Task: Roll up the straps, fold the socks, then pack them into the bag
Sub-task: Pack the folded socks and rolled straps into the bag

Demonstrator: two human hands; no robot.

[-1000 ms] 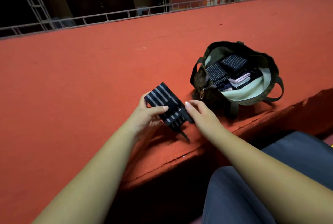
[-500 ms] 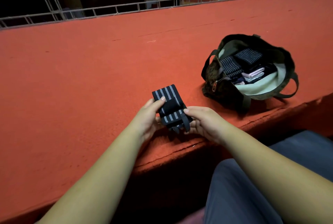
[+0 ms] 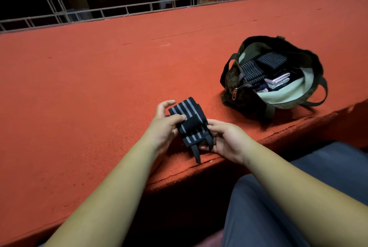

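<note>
A black strap with grey stripes (image 3: pixel 189 123) is held between both hands just above the front edge of the red carpeted ledge. My left hand (image 3: pixel 164 125) grips its left side, thumb pressed across the stripes. My right hand (image 3: pixel 225 139) holds its lower right end with curled fingers, and a thin black loop hangs down below. To the right stands the open dark bag (image 3: pixel 310 63) with pale lining, holding striped rolled straps and folded socks.
The red carpeted ledge (image 3: pixel 99 97) spreads wide to the left and behind. A metal truss rail (image 3: pixel 127 11) runs along its far edge. My knees in blue-grey trousers (image 3: pixel 278 207) sit below the ledge at the lower right.
The strap has been rolled tighter and drawn closer to me. My right hand moved under its lower end, and my left thumb now presses across the stripes.
</note>
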